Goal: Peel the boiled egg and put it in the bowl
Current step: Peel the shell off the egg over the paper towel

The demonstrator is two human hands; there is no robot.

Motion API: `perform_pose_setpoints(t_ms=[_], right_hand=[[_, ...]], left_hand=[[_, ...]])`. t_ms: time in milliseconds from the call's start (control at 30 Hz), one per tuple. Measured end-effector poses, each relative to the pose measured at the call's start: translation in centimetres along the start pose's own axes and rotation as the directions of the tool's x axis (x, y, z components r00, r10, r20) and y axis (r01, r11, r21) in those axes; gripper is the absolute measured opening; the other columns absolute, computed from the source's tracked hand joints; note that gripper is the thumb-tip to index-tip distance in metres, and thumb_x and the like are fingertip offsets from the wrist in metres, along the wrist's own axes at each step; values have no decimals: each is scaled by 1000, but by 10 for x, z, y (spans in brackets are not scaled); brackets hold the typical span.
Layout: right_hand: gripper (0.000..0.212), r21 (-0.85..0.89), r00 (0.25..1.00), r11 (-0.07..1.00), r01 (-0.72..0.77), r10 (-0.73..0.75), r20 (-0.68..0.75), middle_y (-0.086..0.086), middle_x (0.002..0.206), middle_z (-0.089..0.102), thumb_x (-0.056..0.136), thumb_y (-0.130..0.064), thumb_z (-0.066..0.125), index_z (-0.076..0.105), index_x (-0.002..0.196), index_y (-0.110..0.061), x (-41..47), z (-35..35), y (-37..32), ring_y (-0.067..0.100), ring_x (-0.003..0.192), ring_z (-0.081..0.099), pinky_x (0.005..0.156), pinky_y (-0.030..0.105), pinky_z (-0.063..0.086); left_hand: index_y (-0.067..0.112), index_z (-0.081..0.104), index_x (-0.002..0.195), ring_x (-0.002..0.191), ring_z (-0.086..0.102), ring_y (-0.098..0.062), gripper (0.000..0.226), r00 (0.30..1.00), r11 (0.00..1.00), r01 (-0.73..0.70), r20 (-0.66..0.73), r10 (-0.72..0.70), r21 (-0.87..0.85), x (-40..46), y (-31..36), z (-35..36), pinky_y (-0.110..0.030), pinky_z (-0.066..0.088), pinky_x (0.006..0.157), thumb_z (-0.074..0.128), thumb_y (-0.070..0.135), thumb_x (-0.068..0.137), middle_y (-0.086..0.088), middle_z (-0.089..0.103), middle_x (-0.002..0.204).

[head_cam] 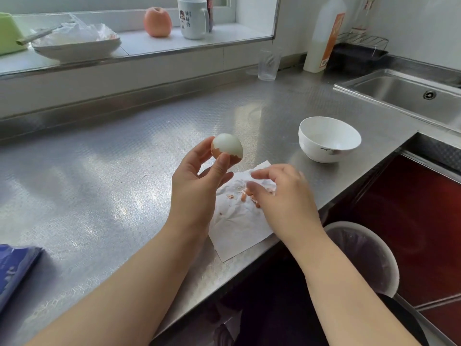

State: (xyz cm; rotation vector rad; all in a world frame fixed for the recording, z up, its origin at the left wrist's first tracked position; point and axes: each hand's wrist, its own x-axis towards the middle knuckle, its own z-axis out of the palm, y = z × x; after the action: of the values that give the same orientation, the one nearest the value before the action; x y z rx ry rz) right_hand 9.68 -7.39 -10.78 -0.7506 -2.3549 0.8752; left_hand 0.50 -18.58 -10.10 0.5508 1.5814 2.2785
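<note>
Eggshell still covers the lower part of the boiled egg (pixel 226 149), brown and jagged at its edge, while the upper part is bare and white. The left hand (pixel 197 181) holds the egg up above the steel counter (pixel 104 171), thumb pressed on the shell in front and fingers curled behind it. The right hand (pixel 279 193) hangs apart from the left, over a crumpled paper towel (pixel 237 226) that lies at the counter's front edge; its fingers are loosely bent and blurred, and I cannot tell whether they pinch a bit of shell. Brown shell fragments (pixel 243 197) lie scattered on the towel just beside those fingertips. A white bowl (pixel 329 138) stands on the counter beyond the towel, toward the right end near the sink (pixel 409 96), with nothing in it but a small dark mark on its wall. A drinking glass (pixel 268 64) stands at the counter's back edge.
</note>
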Motion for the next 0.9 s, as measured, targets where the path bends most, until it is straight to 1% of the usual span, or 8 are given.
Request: perform_pose_setpoints(t_ms=[100, 200, 367, 433, 567, 667, 767, 900], right_hand=[[27, -172, 988, 978, 115, -131, -86, -20, 58, 48, 91, -44, 55, 54, 68, -30, -2, -11, 0, 1, 64, 45, 84, 36, 35], [7, -146, 989, 980, 139, -144, -28, -16, 83, 58, 90, -26, 58, 56, 96, -30, -1, -14, -1, 9, 88, 53, 94, 37, 34], [6, 197, 993, 973, 117, -108, -56, -23, 66, 65, 92, -17, 60, 64, 89, -21, -1, -15, -4, -19, 68, 57, 66, 2, 38], [19, 341, 998, 938, 60, -53, -31, -11, 85, 68, 94, -5, 54, 64, 107, -15, 1, -14, -6, -20, 66, 58, 56, -4, 38], [14, 689, 984, 703, -177, 145, 105, -3, 75, 72, 95, -21, 56, 69, 99, -17, 6, -12, -9, 1, 65, 67, 60, 14, 53], [25, 754, 954, 585, -299, 186, 234, -1, 85, 75, 96, -6, 49, 65, 106, -22, 11, -8, -8, 14, 79, 68, 72, 30, 59], [19, 819, 939, 460, -344, 159, 305, 0, 101, 74, 97, -16, 52, 70, 104, -21, 14, -7, -10, 14, 84, 69, 66, 26, 54], [17, 818, 953, 493, -296, 202, 224, 0, 93, 76, 93, -27, 60, 74, 93, -18, 17, -5, -7, 12, 74, 69, 63, 24, 53]], left_hand=[[23, 62, 127, 100, 74, -16, 53, 1000, 999, -22, -2, 22, 31, -1, 0, 1, -30, 58, 85, 75, 31, 76, 1, 68, 125], [24, 62, 127, 98, 75, -15, 52, 1000, 999, -23, 3, 23, 45, -1, -1, 2, -29, 59, 83, 75, 32, 76, 1, 69, 124], [23, 62, 129, 91, 75, -11, 57, 1000, 998, 4, 14, -5, 67, -1, 0, 2, -23, 58, 73, 73, 35, 75, 1, 71, 120], [25, 62, 128, 84, 74, -8, 57, 999, 996, 15, 26, -18, 84, -1, 0, 2, -19, 54, 65, 73, 38, 74, 0, 73, 117], [26, 62, 126, 82, 71, -6, 51, 997, 997, 32, 62, -37, 75, -2, -1, 2, -18, 52, 65, 73, 33, 77, -3, 73, 119], [23, 61, 129, 90, 74, -9, 43, 995, 997, 56, 81, -60, 50, -1, -1, 0, -20, 54, 69, 71, 18, 87, -1, 70, 125], [21, 60, 130, 102, 73, -18, 42, 990, 996, 79, 116, -83, 42, -1, -2, -2, -25, 56, 76, 70, 12, 90, -1, 66, 132], [22, 62, 126, 109, 71, -22, 41, 982, 991, 126, 137, -130, 37, -2, -1, 1, -26, 57, 78, 72, 22, 87, -4, 62, 136]])
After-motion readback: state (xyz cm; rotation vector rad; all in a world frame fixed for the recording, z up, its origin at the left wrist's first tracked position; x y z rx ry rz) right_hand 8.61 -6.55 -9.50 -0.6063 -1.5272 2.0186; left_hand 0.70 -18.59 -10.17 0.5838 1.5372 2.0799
